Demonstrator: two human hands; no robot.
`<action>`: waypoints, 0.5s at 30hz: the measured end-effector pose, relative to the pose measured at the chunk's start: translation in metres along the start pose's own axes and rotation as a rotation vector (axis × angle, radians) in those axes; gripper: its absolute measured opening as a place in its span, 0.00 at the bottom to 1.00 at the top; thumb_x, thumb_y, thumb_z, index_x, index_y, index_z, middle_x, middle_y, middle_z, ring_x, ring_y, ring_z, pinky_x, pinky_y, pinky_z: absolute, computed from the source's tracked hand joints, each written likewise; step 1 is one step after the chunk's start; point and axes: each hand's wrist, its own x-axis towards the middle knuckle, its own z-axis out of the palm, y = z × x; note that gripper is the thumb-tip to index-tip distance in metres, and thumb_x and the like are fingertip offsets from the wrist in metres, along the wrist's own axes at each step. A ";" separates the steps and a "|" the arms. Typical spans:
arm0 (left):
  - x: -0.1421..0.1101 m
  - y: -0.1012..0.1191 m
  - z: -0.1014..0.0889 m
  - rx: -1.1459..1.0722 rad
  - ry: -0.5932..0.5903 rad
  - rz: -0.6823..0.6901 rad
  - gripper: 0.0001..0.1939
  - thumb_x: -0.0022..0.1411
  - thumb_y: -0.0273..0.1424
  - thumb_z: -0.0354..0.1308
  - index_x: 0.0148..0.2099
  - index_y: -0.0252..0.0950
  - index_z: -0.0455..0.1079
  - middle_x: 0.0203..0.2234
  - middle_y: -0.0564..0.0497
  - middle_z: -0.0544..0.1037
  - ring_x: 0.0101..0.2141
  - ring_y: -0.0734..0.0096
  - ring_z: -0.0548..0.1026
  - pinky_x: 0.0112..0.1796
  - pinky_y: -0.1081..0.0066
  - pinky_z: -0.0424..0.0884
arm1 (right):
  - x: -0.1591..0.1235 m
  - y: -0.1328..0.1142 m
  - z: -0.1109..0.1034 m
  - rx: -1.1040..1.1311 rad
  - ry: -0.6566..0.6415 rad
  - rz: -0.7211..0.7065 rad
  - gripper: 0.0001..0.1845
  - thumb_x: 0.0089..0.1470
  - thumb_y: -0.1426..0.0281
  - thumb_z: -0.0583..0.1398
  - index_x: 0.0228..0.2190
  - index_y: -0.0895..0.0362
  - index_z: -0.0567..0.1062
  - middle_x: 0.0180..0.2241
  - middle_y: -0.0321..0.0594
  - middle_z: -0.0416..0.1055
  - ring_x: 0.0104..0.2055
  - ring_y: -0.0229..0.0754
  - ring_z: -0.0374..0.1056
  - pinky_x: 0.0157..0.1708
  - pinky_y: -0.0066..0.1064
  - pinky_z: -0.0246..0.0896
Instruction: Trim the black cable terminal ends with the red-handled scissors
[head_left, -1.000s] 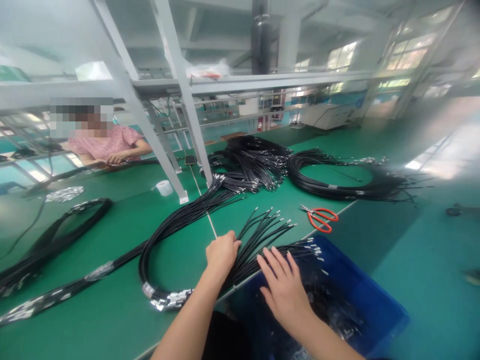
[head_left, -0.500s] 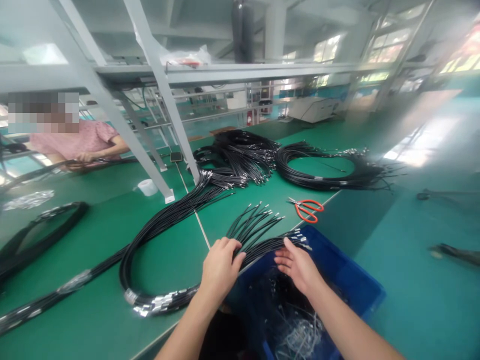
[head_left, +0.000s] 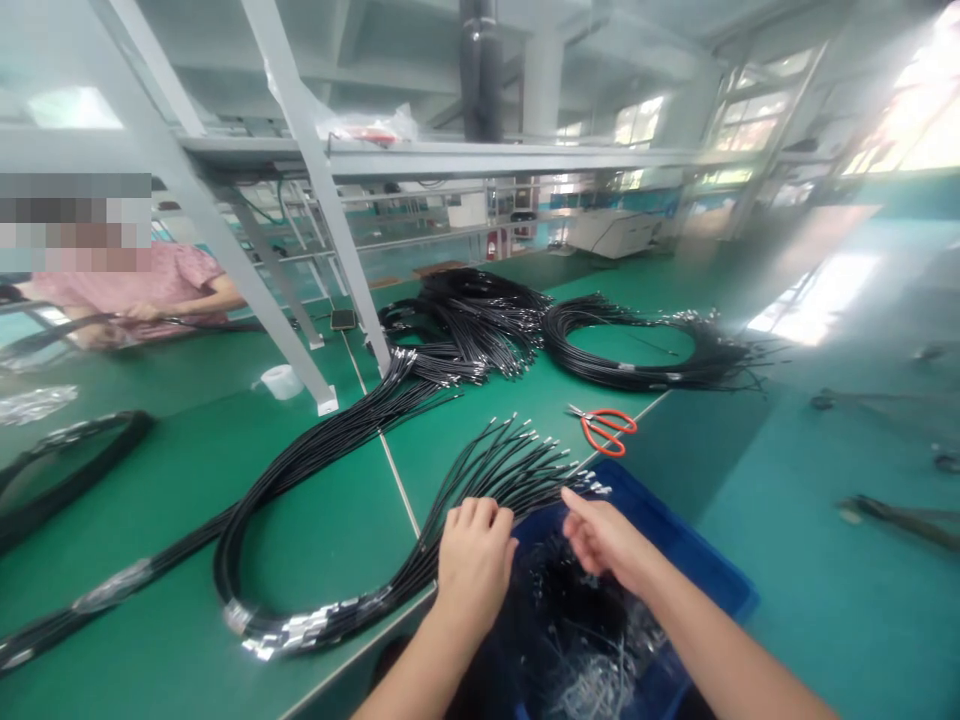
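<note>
1 red-handled scissors [head_left: 588, 418], 1 blue bin [head_left: 697, 560], 1 white roll [head_left: 282, 382], 1 other person [head_left: 169, 275], black cables [head_left: 525, 487] too many to count

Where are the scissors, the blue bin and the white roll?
Scissors [head_left: 620, 429]: head view, on an orange handle.
Blue bin [head_left: 712, 578]: head view, on its side wall.
White roll [head_left: 283, 382]: head view, on its outer side.

Bare hands [head_left: 474, 560]; bare forearms [head_left: 431, 655]
</note>
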 end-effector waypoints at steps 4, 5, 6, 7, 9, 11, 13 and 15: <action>0.003 0.011 0.017 0.068 0.031 -0.014 0.04 0.60 0.28 0.54 0.32 0.37 0.67 0.29 0.49 0.71 0.33 0.62 0.66 0.33 0.62 0.59 | 0.007 -0.012 -0.044 -0.300 0.278 -0.243 0.19 0.53 0.60 0.57 0.16 0.56 0.66 0.15 0.30 0.59 0.21 0.37 0.59 0.24 0.29 0.54; 0.003 0.012 0.021 0.081 0.034 -0.015 0.05 0.61 0.28 0.53 0.31 0.37 0.67 0.29 0.49 0.71 0.33 0.62 0.66 0.33 0.63 0.59 | 0.014 -0.016 -0.053 -0.355 0.347 -0.283 0.16 0.53 0.60 0.56 0.19 0.55 0.68 0.16 0.32 0.62 0.22 0.39 0.60 0.25 0.31 0.54; 0.002 0.011 0.023 0.091 0.037 -0.015 0.06 0.61 0.29 0.53 0.31 0.37 0.67 0.29 0.50 0.71 0.32 0.63 0.66 0.33 0.63 0.58 | 0.024 -0.020 -0.061 -0.405 0.400 -0.319 0.12 0.53 0.61 0.56 0.23 0.55 0.70 0.19 0.34 0.66 0.24 0.42 0.63 0.27 0.32 0.55; 0.002 0.011 0.025 0.099 0.040 -0.016 0.07 0.62 0.30 0.52 0.31 0.37 0.66 0.29 0.50 0.71 0.32 0.63 0.66 0.33 0.63 0.58 | 0.035 -0.024 -0.065 -0.451 0.432 -0.355 0.09 0.52 0.64 0.56 0.28 0.55 0.71 0.24 0.37 0.70 0.28 0.44 0.65 0.30 0.34 0.57; 0.001 0.010 0.028 0.106 0.049 -0.020 0.07 0.62 0.30 0.52 0.31 0.37 0.66 0.29 0.50 0.71 0.33 0.63 0.66 0.33 0.63 0.58 | 0.058 -0.030 -0.068 -0.554 0.444 -0.432 0.08 0.52 0.68 0.57 0.35 0.57 0.72 0.34 0.42 0.72 0.37 0.47 0.68 0.37 0.36 0.59; 0.002 0.010 0.029 0.100 0.064 -0.023 0.06 0.62 0.30 0.53 0.31 0.37 0.66 0.29 0.50 0.71 0.32 0.63 0.66 0.32 0.64 0.58 | 0.077 -0.032 -0.064 -0.670 0.434 -0.498 0.11 0.53 0.69 0.58 0.40 0.58 0.71 0.42 0.44 0.70 0.46 0.48 0.65 0.44 0.41 0.58; 0.006 0.011 0.030 0.083 0.084 -0.024 0.05 0.61 0.29 0.54 0.31 0.37 0.66 0.28 0.50 0.71 0.32 0.62 0.66 0.32 0.63 0.58 | 0.091 -0.032 -0.060 -0.779 0.444 -0.526 0.13 0.55 0.68 0.58 0.43 0.58 0.70 0.46 0.44 0.68 0.49 0.49 0.63 0.47 0.46 0.57; 0.012 0.012 0.031 0.059 0.102 -0.025 0.05 0.60 0.28 0.55 0.31 0.36 0.66 0.28 0.50 0.71 0.31 0.62 0.66 0.32 0.63 0.58 | 0.099 -0.030 -0.058 -0.867 0.450 -0.529 0.14 0.56 0.66 0.58 0.44 0.58 0.69 0.47 0.43 0.67 0.48 0.48 0.64 0.46 0.47 0.59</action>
